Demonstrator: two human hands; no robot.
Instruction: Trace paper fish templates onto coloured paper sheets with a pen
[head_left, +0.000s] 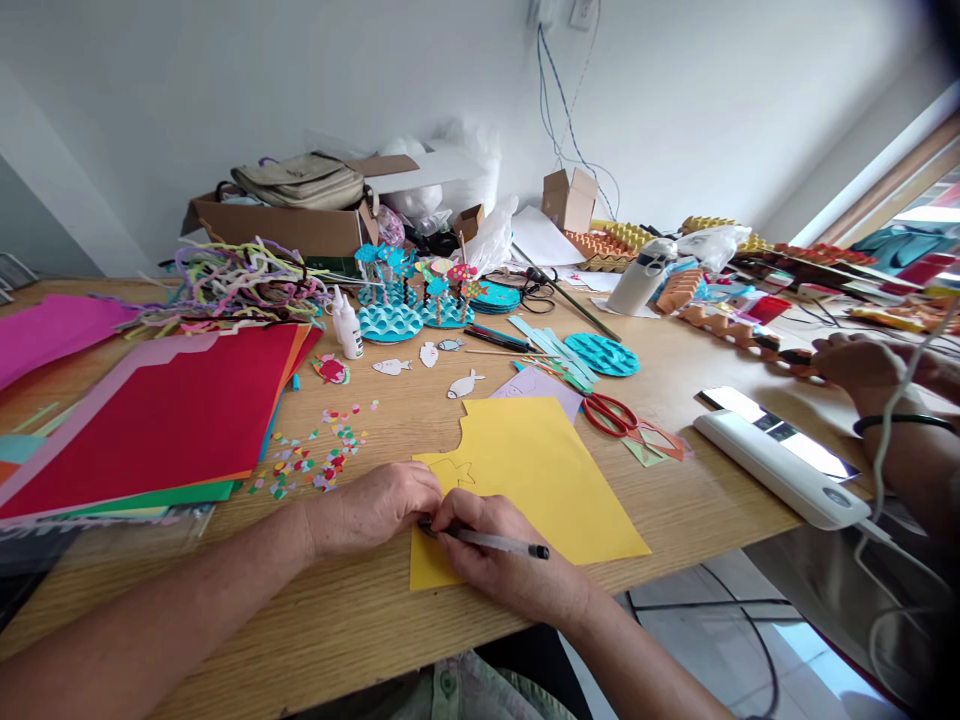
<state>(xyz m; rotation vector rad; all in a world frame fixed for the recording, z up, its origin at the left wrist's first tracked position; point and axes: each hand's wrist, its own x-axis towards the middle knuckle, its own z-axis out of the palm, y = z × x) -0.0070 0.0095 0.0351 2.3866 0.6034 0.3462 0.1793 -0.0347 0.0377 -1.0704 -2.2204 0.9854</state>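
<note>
A sheet of yellow paper (pixel 555 470) lies on the table in front of me, with a notch cut from its far left edge. A fish-like outline is drawn on it just beyond my hands. My right hand (pixel 502 555) is closed around a pen (pixel 495 541), its clear barrel slanting back to a dark end. Beside the pen's tip, my left hand (pixel 397 505) rests at the sheet's left edge with its fingers curled together. What those fingers pinch, if anything, is hidden. Red-handled scissors (pixel 611 415) lie beyond the sheet's right side.
Colored paper sheets (pixel 165 410) and scattered paper bits (pixel 330 450) are at left. Farther back are a glue bottle (pixel 347 328), a white paper fish (pixel 465 384) and blue egg-tray crafts (pixel 390 322). At right, another person's hand (pixel 859 360) is near a white power bank-like device (pixel 780 470).
</note>
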